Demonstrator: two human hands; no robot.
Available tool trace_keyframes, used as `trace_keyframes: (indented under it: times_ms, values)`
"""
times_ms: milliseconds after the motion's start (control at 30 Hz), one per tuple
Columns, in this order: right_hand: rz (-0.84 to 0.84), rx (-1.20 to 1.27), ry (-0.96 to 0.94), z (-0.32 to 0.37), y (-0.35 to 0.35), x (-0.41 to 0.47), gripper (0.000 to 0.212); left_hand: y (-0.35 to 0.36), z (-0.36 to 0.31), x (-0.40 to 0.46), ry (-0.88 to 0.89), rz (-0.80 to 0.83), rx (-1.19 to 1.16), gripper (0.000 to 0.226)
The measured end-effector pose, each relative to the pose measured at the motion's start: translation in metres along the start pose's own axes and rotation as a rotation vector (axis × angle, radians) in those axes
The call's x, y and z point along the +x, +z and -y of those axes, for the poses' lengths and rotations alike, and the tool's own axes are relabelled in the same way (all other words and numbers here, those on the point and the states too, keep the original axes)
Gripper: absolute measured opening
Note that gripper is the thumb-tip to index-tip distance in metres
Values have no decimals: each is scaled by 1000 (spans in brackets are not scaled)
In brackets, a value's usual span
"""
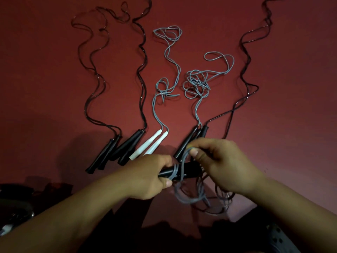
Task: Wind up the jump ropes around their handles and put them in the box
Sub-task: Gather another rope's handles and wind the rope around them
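My left hand [152, 177] grips a pair of black handles [189, 170] held level, low in the middle of the view. A few turns of grey rope [176, 172] lie around them. My right hand [220, 165] pinches a loop of that grey rope just above the handles. The loose rest of the rope [191, 197] hangs below in a tangle. No box shows in the frame.
Several more jump ropes lie stretched out on the dark red floor: two black-handled pairs [116, 148] at the left, a white-handled pair [149, 145] with grey rope, and black handles [189, 141] behind my right hand. Dark objects [14, 201] sit at the lower left.
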State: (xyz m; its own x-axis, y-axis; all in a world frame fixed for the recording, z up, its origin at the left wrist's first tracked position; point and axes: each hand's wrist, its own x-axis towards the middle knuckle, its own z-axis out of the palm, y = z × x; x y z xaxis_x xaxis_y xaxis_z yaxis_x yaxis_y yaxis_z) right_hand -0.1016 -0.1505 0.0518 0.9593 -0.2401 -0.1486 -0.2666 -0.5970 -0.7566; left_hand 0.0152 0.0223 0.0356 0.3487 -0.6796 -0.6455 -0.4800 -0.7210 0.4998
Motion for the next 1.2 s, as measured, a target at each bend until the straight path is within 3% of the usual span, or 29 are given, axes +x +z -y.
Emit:
trace_keyframes:
  times_ms: [167,367,567,667,833,967,1133,1200]
  values:
    - [-80,-236,-8,-5,-10,12,10,-4,-8,-8,54,170,-93,25]
    - [-27,-605,-53,5,-22,26,29,-21,-12,-6,105,194,48,48]
    - [-32,-647,36,2,-38,42,53,-33,-14,-4,116,190,44,51]
    - [-86,-604,56,0,-47,45,50,-39,-10,-4,139,109,87,43]
    - [-75,-584,-42,7,-49,49,49,-47,-18,-4,150,239,75,18]
    - [-40,-460,-3,5,-41,60,48,-52,-27,-7,245,348,-140,16]
    - [-20,257,18,-13,-28,60,29,-54,-18,-11,460,315,-600,23]
    - [-18,366,-1,-15,-22,54,19,-51,-16,-11,470,262,-730,34]
